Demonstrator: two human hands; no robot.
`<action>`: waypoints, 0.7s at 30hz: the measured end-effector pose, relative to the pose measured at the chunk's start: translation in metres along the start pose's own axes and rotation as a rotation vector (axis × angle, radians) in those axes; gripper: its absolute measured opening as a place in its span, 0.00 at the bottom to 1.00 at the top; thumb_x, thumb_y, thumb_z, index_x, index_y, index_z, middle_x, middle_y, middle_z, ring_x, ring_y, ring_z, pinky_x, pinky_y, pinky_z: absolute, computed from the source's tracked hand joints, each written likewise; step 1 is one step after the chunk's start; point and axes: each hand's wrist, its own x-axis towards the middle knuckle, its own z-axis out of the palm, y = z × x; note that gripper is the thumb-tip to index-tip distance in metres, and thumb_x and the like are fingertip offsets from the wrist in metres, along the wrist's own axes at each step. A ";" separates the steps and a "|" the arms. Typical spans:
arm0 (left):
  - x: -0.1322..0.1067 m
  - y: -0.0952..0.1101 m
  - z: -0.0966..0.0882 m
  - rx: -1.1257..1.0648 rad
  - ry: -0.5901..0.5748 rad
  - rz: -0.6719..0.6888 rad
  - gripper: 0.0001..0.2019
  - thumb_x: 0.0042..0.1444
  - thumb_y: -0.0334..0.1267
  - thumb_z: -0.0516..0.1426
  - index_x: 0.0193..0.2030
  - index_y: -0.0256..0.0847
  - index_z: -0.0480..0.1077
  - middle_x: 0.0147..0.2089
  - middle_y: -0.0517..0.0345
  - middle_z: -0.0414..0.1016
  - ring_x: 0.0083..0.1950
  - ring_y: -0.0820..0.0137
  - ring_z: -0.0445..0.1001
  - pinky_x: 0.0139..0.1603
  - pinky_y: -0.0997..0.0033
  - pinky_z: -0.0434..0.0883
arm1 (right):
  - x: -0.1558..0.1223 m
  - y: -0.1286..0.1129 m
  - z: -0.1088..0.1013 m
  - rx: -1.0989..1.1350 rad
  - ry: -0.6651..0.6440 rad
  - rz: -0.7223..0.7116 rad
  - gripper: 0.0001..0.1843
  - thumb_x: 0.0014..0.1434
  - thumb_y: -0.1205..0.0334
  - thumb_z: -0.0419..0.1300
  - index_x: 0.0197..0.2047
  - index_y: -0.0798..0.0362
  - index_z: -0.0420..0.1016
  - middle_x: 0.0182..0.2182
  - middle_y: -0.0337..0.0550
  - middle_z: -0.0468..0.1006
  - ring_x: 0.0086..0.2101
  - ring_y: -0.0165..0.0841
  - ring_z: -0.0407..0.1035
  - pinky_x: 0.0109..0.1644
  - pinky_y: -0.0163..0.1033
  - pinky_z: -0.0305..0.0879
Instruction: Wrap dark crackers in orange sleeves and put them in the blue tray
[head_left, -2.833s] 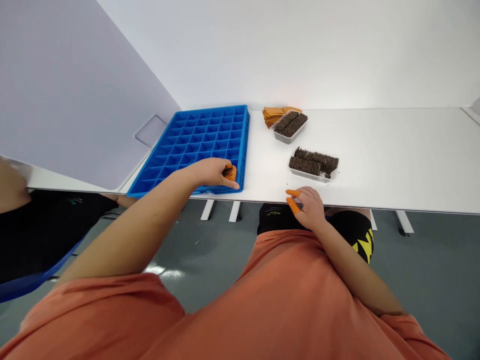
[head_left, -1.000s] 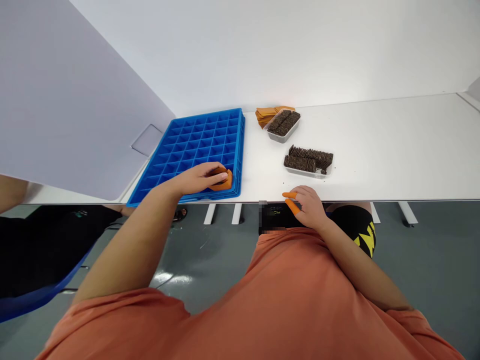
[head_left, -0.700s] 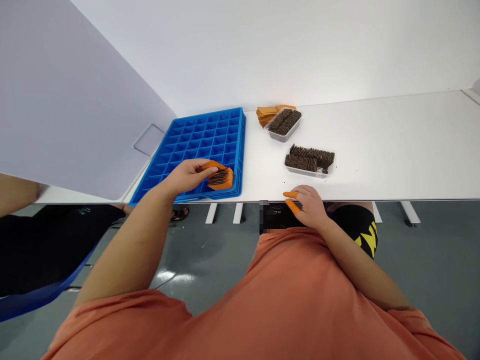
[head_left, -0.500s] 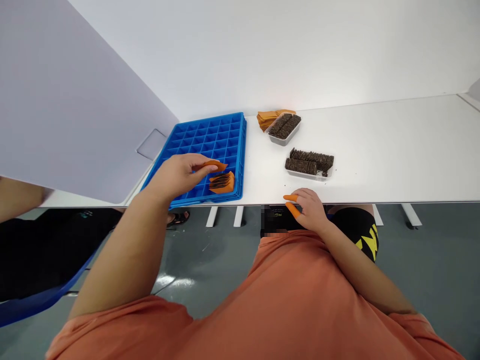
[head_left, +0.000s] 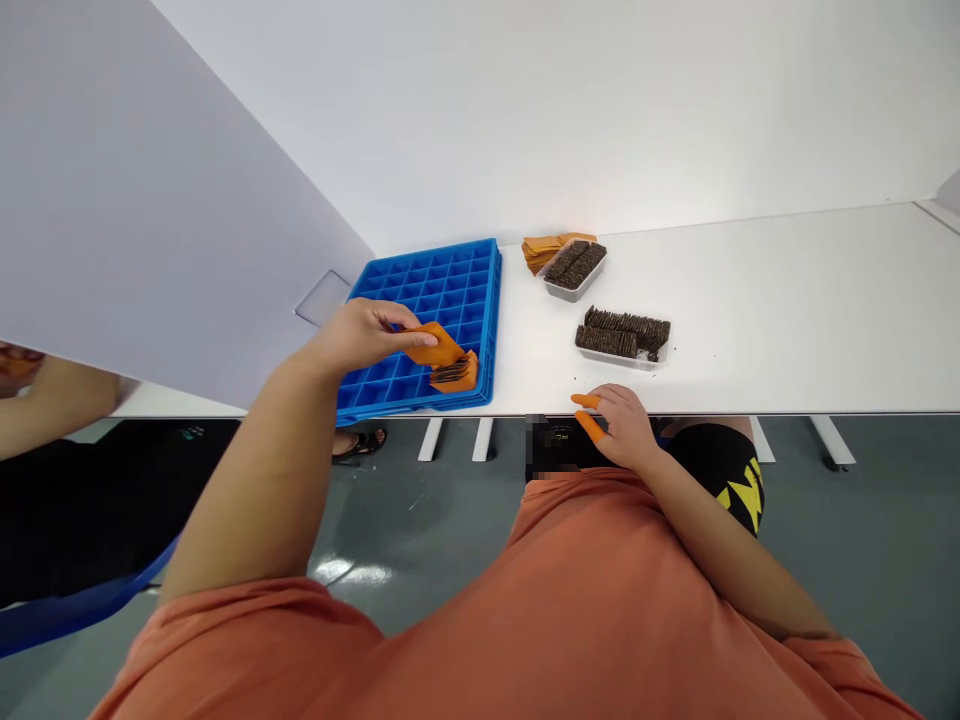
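L hand [head_left: 360, 335] hides pt of blue tray [head_left: 497, 310]. Far tub [head_left: 573, 294] covers pt of orange packet pile [head_left: 535, 256] behind. Co-worker's arm [head_left: 71, 394] partly behind grey panel [head_left: 150, 220], cut off at L edge. Specks [head_left: 674, 348] on worktop [head_left: 787, 300] too small to ID.

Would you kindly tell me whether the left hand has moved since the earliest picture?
Yes: against the blue tray, the left hand has moved left, away from the tray's near right corner.

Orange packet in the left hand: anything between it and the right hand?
Yes: in this view, the bunch of orange packets and the blue tray's right rim lie between the held packet and the right hand. Their heights are hard to compare.
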 end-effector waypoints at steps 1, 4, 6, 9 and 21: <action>0.002 -0.004 0.001 -0.022 -0.040 -0.025 0.38 0.40 0.74 0.64 0.29 0.33 0.79 0.29 0.64 0.78 0.31 0.81 0.68 0.33 0.79 0.65 | 0.000 0.000 0.000 -0.003 0.001 0.001 0.14 0.68 0.60 0.59 0.53 0.51 0.80 0.44 0.47 0.83 0.47 0.42 0.73 0.54 0.50 0.68; 0.005 -0.012 0.005 -0.078 -0.014 -0.075 0.33 0.44 0.67 0.68 0.32 0.32 0.79 0.33 0.61 0.79 0.35 0.77 0.71 0.36 0.76 0.68 | -0.001 -0.001 0.001 -0.008 -0.002 0.006 0.14 0.68 0.60 0.59 0.54 0.51 0.80 0.44 0.46 0.83 0.47 0.42 0.73 0.54 0.50 0.69; 0.004 -0.015 0.006 -0.096 0.030 -0.066 0.26 0.49 0.59 0.69 0.33 0.32 0.79 0.32 0.61 0.78 0.35 0.76 0.71 0.35 0.75 0.68 | -0.001 -0.002 0.000 -0.012 -0.001 0.010 0.14 0.68 0.60 0.59 0.54 0.51 0.80 0.44 0.46 0.83 0.47 0.42 0.73 0.54 0.50 0.69; 0.001 -0.014 0.006 -0.092 0.090 -0.029 0.17 0.54 0.49 0.68 0.33 0.33 0.77 0.30 0.63 0.74 0.32 0.77 0.67 0.32 0.76 0.65 | 0.000 -0.003 -0.001 -0.017 0.005 0.009 0.14 0.68 0.59 0.59 0.53 0.51 0.81 0.43 0.47 0.84 0.47 0.42 0.74 0.54 0.50 0.69; -0.087 0.098 0.030 -0.317 0.114 0.253 0.15 0.58 0.44 0.63 0.23 0.40 0.70 0.23 0.63 0.70 0.25 0.76 0.65 0.26 0.74 0.61 | 0.004 -0.032 -0.005 0.576 0.030 0.237 0.21 0.66 0.45 0.61 0.56 0.47 0.78 0.42 0.44 0.83 0.43 0.36 0.77 0.54 0.47 0.73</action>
